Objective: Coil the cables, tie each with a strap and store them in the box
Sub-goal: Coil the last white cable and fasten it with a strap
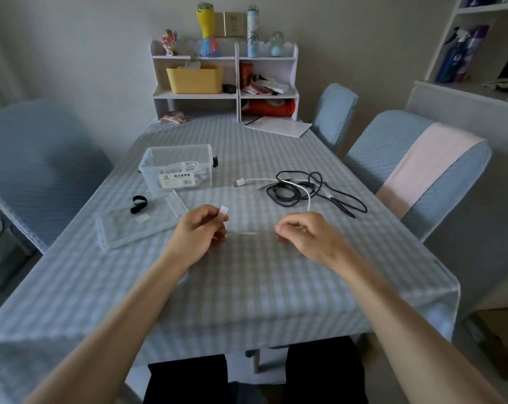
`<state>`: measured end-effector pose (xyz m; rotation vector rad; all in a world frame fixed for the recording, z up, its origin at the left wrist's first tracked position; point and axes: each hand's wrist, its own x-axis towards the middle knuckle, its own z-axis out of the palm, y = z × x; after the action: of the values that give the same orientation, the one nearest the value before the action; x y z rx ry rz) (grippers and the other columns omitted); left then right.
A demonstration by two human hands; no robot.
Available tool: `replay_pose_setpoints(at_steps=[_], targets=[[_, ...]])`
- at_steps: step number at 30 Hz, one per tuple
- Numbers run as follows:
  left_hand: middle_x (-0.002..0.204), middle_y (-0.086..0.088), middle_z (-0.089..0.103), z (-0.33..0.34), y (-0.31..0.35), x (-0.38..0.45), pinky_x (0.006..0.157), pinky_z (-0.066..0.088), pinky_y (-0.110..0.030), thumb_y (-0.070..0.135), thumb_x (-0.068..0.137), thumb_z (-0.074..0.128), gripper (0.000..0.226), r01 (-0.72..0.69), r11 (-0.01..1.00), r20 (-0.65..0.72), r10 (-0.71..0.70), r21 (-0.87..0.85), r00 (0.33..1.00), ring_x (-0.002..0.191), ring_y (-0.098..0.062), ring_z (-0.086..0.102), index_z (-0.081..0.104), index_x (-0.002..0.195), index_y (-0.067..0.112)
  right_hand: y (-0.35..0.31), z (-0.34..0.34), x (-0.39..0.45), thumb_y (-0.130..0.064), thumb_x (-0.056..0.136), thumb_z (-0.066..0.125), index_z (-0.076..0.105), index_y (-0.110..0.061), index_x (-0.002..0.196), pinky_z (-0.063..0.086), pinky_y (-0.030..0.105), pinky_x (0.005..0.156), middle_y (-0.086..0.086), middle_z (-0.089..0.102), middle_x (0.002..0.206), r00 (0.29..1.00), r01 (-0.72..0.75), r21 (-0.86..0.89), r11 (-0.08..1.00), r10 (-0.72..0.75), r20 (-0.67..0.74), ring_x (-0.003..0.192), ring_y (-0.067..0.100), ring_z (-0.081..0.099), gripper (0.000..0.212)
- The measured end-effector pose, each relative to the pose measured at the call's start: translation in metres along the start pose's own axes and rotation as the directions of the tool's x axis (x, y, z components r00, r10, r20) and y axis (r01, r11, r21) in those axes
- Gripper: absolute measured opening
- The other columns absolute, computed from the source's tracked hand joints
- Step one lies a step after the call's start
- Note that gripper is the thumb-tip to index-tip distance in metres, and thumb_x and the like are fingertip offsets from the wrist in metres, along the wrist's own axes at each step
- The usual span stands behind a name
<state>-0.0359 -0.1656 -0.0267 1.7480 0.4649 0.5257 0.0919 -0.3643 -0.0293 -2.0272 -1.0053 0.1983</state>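
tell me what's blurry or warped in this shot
Head view: the right hand and left hand are slightly motion-blurred, and so is the white cable stretched between them; wide-angle distortion bows the table edges and chairs; soft, dim light, no glare.

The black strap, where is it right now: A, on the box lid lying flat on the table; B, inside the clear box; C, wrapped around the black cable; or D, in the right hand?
A: the black strap lies on the clear lid, in front of the box, untouched by either hand.
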Motion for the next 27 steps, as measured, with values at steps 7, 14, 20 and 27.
replay_pose_setpoints(at_steps=[7, 14, 20, 27], targets=[[0.072, -0.001, 0.068, -0.028, -0.002, 0.001, 0.064, 0.047, -0.028, 0.026, 0.094, 0.067, 0.015, -0.116, 0.912, -0.09, 0.164, 0.393, 0.982, 0.065, -0.016, 0.062, 0.069, 0.079, 0.023, -0.007, 0.0, 0.016, -0.027, 0.088, 0.065, 0.075, -0.021, 0.086, 0.054, 0.029, 0.08, -0.011, 0.073, 0.081, 0.984, -0.042, -0.208, 0.977, 0.004, -0.179, 0.08, 0.003, 0.066, 0.012], [0.082, 0.002, 0.073, -0.036, 0.001, 0.035, 0.067, 0.051, -0.026, 0.025, 0.091, 0.069, 0.012, -0.009, 0.867, -0.053, 0.041, 0.497, 0.998, 0.069, -0.011, 0.065, 0.072, 0.1, 0.018, -0.01, 0.017, 0.057, -0.023, 0.086, 0.064, 0.074, -0.017, 0.079, 0.053, 0.032, 0.077, -0.007, 0.072, 0.075, 0.984, -0.027, -0.244, 0.969, -0.016, -0.175, 0.077, 0.011, 0.066, 0.014], [0.094, 0.004, 0.071, -0.04, -0.001, 0.065, 0.075, 0.043, -0.025, 0.027, 0.091, 0.07, 0.017, -0.038, 0.768, -0.057, 0.096, 0.64, 0.994, 0.089, -0.017, 0.065, 0.074, 0.102, 0.015, -0.005, 0.028, 0.098, -0.024, 0.088, 0.063, 0.075, -0.02, 0.088, 0.055, 0.035, 0.08, -0.009, 0.073, 0.085, 0.985, -0.005, -0.207, 0.978, -0.032, -0.172, 0.082, 0.01, 0.067, 0.013], [0.074, 0.021, 0.063, -0.03, -0.007, 0.078, 0.063, 0.038, -0.002, 0.015, 0.088, 0.069, 0.006, -0.176, 0.787, -0.093, 0.284, 0.591, 0.954, 0.066, 0.008, 0.058, 0.075, 0.085, 0.018, 0.0, 0.053, 0.147, -0.019, 0.095, 0.053, 0.063, -0.012, 0.118, 0.04, 0.038, 0.098, 0.006, 0.062, 0.118, 0.99, -0.005, -0.352, 0.936, -0.044, -0.131, 0.115, 0.027, 0.05, 0.027]])
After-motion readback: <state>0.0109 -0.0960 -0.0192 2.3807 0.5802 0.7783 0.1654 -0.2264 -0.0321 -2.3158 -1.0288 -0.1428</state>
